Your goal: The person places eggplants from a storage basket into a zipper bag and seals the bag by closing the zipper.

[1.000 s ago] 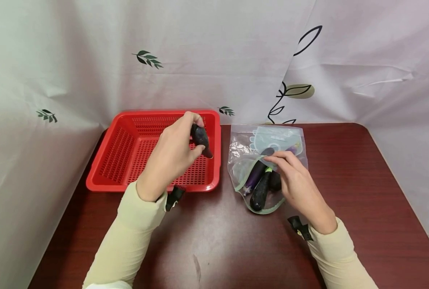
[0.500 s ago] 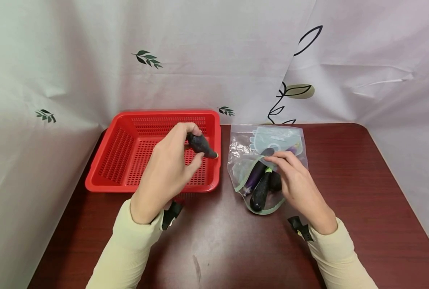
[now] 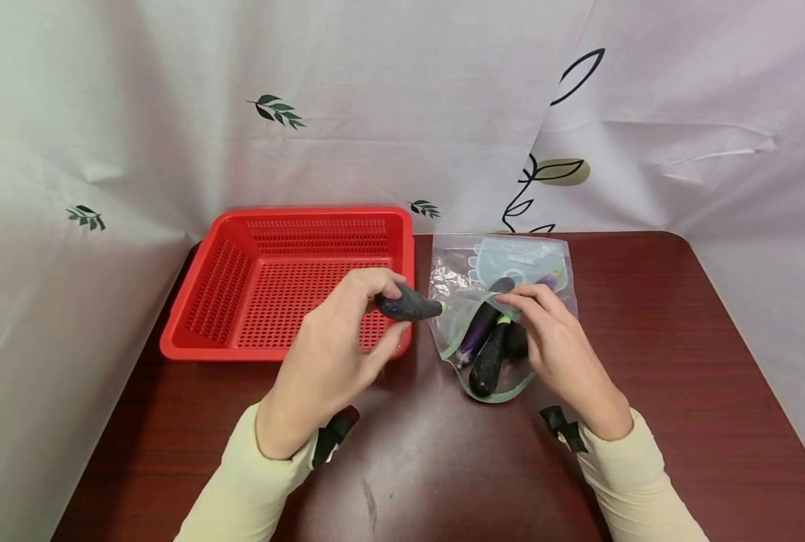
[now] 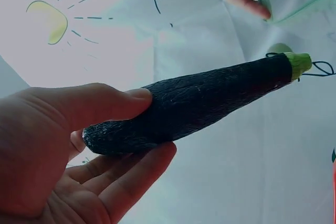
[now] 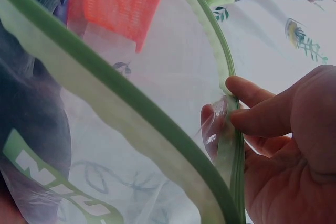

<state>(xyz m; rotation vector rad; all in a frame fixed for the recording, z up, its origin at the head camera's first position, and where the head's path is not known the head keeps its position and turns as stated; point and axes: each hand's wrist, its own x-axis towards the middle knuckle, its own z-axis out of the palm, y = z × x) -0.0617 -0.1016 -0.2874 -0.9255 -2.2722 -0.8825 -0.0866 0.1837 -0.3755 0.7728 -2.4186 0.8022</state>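
Note:
My left hand pinches a dark eggplant by its thick end, between thumb and fingers. Its pale green stem end points right, beside the left side of a clear zip bag. On the bag's green-edged mouth, my right hand pinches the rim between thumb and fingertips, holding it raised. Inside the bag lie several eggplants, among them a dark one with a green tip and a purple one. The bag's plastic and my right fingers partly hide the others.
A red perforated basket stands to the left of the bag, at the back of the dark wooden table. Behind the table hangs a pale cloth with a leaf print, which also closes off both sides.
My left hand has come nearer and rightward from above the basket toward the bag, turning the eggplant from slanting downward to nearly level. The right hand and bag stay put.

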